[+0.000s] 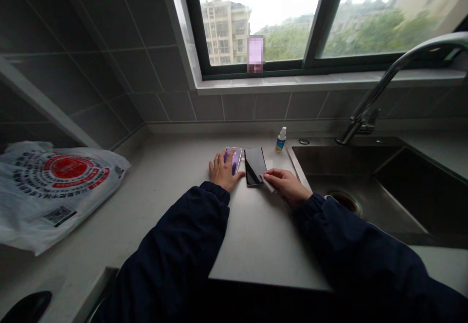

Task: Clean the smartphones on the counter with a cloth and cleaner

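Note:
On the white counter, a dark-screened smartphone (254,159) lies flat. Close to its left side is a clear phone case (237,157) with purple on it. My left hand (222,172) rests over the case, fingers spread, its thumb reaching toward the phone's lower left edge. Between the thumb and fingers of my right hand (288,182) is a small white wipe (269,186), held at the phone's lower right edge. Another pale, flat piece lies just right of the phone, partly hidden. A small white bottle (281,141) with a blue and yellow label stands upright behind my right hand.
To the right is a steel sink (300,167) with a chrome faucet (376,89) arching over it. A white plastic bag (66,181) with red and black print lies at left. A window (259,20) and tiled wall rise behind the counter.

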### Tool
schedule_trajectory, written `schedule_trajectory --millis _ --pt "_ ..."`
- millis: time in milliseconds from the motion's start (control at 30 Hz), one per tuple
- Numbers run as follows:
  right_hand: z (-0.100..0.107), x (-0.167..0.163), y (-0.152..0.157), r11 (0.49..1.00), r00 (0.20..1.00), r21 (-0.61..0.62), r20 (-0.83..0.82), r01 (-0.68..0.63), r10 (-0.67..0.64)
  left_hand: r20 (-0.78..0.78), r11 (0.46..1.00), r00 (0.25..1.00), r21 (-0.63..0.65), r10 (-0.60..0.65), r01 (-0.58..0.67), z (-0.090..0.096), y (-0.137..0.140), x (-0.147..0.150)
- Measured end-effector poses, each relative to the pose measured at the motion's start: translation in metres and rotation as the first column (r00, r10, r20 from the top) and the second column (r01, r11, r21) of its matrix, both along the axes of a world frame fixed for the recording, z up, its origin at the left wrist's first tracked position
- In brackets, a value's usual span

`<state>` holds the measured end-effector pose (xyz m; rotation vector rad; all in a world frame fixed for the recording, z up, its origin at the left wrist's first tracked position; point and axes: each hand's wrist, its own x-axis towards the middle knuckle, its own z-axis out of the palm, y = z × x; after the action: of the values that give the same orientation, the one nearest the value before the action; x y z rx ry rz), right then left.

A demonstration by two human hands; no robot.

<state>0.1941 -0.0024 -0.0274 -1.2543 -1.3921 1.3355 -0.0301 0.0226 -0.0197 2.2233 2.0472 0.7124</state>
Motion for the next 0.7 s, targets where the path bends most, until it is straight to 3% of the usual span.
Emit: schedule_trajectory --millis 200,467,700 --pt "-0.0001 -0.0046 -0.0027 0.998 0.998 -0.023 -0.017 -0.066 0.065 0.022 1.0 1.0 -0.022 -0.011 0.012 -0.0015 -0.0005 0.0007" --pt "-0.0018 -0.0055 -0.005 1.0 0.999 0.025 -0.033 0.01 -0.009 0.063 0.999 0.997 0.005 -0.039 0.039 0.0002 -0.0027 0.0039" --pt "0.0071 -0.0072 -0.0093 0.999 0.991 0.021 -0.133 0.024 -0.021 0.24 0.985 0.956 0.085 -0.168 0.152 -0.0038 0.0037 0.0032"
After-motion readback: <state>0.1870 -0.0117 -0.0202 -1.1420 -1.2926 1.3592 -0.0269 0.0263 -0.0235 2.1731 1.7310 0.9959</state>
